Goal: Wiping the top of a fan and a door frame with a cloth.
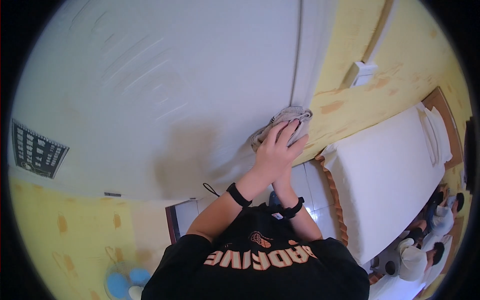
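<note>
Both hands are stacked on a grey cloth [285, 120], pressing it flat against a large white panel [150, 90], close to the panel's right edge where a narrow white strip [305, 55] borders the yellow wall [400, 55]. The left hand [275, 152] lies on top with its fingers [287, 132] stretched out flat over the rag, not clenched; the right hand [287, 175] sits beneath it and is mostly hidden, so I cannot tell how its fingers lie. Each wrist wears a black band.

By the look of it the step in hand is wiping the white surface, with the pass now at its right margin. The next stroke would seem to call for steady two-handed pressure and keeping the cloth from slipping off onto the strip.

To the right stands a bed with a white sheet [385, 175]; a white wall fitting [362, 72] is farther up; a blue fan [122, 282] is near left
</note>
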Demonstrator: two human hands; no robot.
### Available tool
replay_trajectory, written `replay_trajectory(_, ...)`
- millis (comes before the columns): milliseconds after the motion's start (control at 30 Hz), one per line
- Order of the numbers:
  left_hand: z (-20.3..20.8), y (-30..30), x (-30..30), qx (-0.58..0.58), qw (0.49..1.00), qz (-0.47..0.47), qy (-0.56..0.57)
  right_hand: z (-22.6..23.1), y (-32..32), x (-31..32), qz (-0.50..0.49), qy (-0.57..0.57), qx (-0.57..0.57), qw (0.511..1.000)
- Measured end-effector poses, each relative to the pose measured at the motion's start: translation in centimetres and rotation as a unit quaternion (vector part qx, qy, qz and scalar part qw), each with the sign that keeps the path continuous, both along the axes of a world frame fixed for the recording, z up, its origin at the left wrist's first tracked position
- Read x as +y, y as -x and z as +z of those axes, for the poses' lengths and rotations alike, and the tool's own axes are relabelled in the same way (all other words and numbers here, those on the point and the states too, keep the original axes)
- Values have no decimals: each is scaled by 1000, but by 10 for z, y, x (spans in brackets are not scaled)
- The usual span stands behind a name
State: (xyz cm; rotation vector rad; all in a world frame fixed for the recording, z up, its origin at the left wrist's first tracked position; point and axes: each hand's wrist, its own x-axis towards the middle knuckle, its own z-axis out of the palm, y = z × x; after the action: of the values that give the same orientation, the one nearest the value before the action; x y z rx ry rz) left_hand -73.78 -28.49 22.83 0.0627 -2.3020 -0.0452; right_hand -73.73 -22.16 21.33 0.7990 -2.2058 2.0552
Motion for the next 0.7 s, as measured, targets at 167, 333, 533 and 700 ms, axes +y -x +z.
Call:
replay_trajectory(167, 1, -66, -15, 13, 996, 77, -31, -16, -39, -14, 46, -37, 31, 998)
replay_trajectory(333, 6, -153, -44, 85, 976, 186, -72, -30, -100, -70, 197, -19, 81, 977)
replay_trajectory(533, 7, -261, -94, 136, 955, 226, -138, -49, -164, -113, 314, -23, 170, 934)
replay_trajectory(700, 33, -358, -167, 210, 933, 239, -166, -15, -239, -192, 420, 52, 32, 906)
